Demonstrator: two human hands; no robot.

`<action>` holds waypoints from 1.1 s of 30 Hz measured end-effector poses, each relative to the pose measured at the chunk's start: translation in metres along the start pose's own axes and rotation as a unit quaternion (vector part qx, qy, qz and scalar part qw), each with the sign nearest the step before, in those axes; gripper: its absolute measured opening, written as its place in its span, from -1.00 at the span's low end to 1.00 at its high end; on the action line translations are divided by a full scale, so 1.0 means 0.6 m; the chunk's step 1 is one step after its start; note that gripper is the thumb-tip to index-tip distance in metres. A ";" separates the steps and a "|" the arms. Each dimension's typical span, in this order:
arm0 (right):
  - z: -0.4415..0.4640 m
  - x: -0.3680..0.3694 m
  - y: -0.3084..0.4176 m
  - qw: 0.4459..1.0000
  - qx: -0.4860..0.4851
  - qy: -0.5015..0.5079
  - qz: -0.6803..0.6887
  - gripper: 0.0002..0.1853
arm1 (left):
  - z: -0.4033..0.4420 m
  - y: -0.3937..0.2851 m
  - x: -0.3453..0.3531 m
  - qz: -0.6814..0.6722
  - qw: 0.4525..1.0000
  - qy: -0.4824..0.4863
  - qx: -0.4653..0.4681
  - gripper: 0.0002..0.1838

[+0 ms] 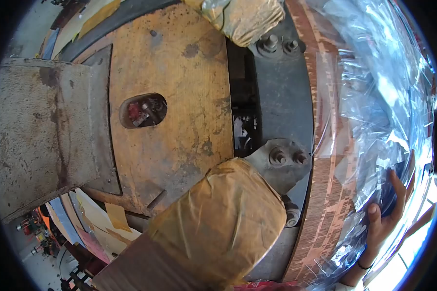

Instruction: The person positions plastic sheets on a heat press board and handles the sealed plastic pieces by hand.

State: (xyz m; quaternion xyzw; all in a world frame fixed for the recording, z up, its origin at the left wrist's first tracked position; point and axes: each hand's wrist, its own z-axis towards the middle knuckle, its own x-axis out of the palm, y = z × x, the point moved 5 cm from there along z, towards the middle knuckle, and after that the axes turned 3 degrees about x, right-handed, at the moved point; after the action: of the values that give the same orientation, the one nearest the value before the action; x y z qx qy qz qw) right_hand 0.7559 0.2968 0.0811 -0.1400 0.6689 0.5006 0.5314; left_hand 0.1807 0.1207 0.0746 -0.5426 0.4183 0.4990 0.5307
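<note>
At the lower right, my right hand (386, 224) touches crinkled clear plastic film (374, 106). Its thumb and a raised finger are spread apart, and the other fingers are partly hidden by glare and film. A dark band circles the wrist. The film lies over a reddish-brown patterned board (323, 203). My left hand is not seen.
A worn wooden panel (179, 77) with an oval hole fills the middle. Tape-wrapped pads (223, 213) flank a dark metal plate (284, 102) with bolts. A scuffed grey metal piece (39, 131) stands at left. Another arm-like shape (420, 224) shows at far right.
</note>
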 end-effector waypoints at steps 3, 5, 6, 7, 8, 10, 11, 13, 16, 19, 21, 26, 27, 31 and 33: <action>-0.003 -0.002 0.003 1.000 0.001 0.003 0.007 -0.03 | -0.002 -0.004 -0.011 0.009 1.000 0.016 -0.005 -0.54; 0.004 -0.002 0.014 0.999 -0.040 -0.008 -0.034 -0.04 | 0.001 -0.006 -0.007 0.005 1.000 0.013 -0.006 -0.54; 0.008 -0.004 0.024 0.996 -0.056 -0.012 -0.068 -0.06 | 0.004 -0.005 -0.008 0.004 1.000 0.009 -0.006 -0.54; 0.012 -0.006 0.034 0.992 -0.071 -0.016 -0.102 -0.06 | 0.002 -0.005 -0.009 0.002 1.000 0.004 -0.006 -0.54; 0.012 -0.007 0.035 0.986 -0.090 -0.021 -0.138 -0.07 | 0.001 -0.003 -0.009 0.000 1.000 -0.001 -0.005 -0.54; 0.008 -0.006 0.031 0.986 -0.058 -0.009 -0.153 -0.07 | 0.003 0.000 -0.013 -0.003 1.000 -0.006 0.001 -0.53; 0.005 -0.008 0.030 0.986 -0.063 -0.015 -0.157 -0.06 | 0.005 0.002 -0.014 -0.004 1.000 -0.007 0.004 -0.53; 0.004 -0.009 0.026 0.987 -0.062 -0.016 -0.147 -0.05 | 0.003 0.001 -0.014 -0.005 1.000 -0.007 0.002 -0.53; 0.002 -0.005 0.018 0.996 -0.021 -0.008 -0.081 -0.02 | 0.007 -0.003 -0.011 -0.005 1.000 0.001 -0.003 -0.52; 0.004 -0.003 0.006 0.999 -0.005 -0.007 -0.031 -0.01 | 0.007 -0.001 -0.015 -0.002 1.000 0.004 -0.007 -0.52; 0.010 -0.005 0.017 0.997 -0.039 -0.004 -0.060 -0.07 | 0.003 -0.004 -0.016 -0.005 1.000 0.007 -0.008 -0.52; 0.021 -0.002 0.052 0.981 -0.118 -0.016 -0.156 -0.19 | -0.013 0.000 -0.009 -0.017 1.000 -0.009 -0.006 -0.51; 0.022 -0.002 0.055 0.976 -0.129 -0.021 -0.175 -0.20 | -0.018 0.001 -0.006 -0.017 1.000 -0.014 -0.006 -0.51; 0.016 0.001 0.054 0.980 -0.121 -0.035 -0.156 -0.26 | -0.034 0.006 0.011 -0.024 0.999 -0.038 -0.004 -0.50; 0.016 0.002 0.055 0.982 -0.118 -0.042 -0.144 -0.26 | -0.038 0.007 0.018 -0.024 0.998 -0.052 -0.007 -0.50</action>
State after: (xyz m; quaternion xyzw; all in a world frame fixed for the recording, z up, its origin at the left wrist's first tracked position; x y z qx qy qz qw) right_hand 0.7373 0.3202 0.0979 -0.2757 0.5547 0.4998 0.6054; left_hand 0.1805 0.0985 0.0620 -0.5297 0.3737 0.5162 0.5598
